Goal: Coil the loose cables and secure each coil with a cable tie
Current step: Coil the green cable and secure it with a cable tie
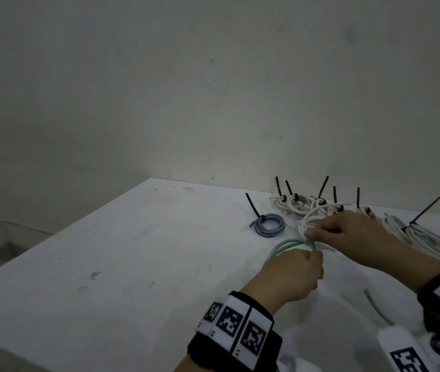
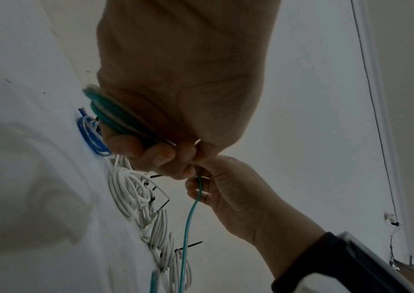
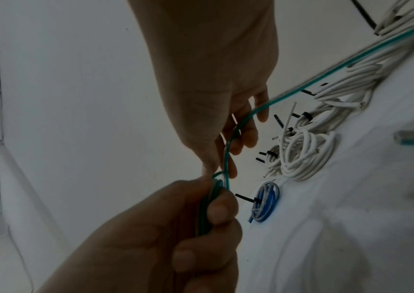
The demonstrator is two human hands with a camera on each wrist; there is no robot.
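Low in the frame's centre, the left hand (image 1: pixel 291 275) clenches its grip on the green cable (image 1: pixel 284 245) coil above the desk (image 1: pixel 106 264) — the right hand (image 1: pixel 347 232) pinches the loose strand beside it.

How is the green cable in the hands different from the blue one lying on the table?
The blue cable is fully coiled and fastened with a black cable tie; the green cable has no tie and a loose tail trailing away. The blue coil lies untouched on the table; the green loops are gripped in the left hand while the right hand guides the strand. Both are thin cables wound in round loops.
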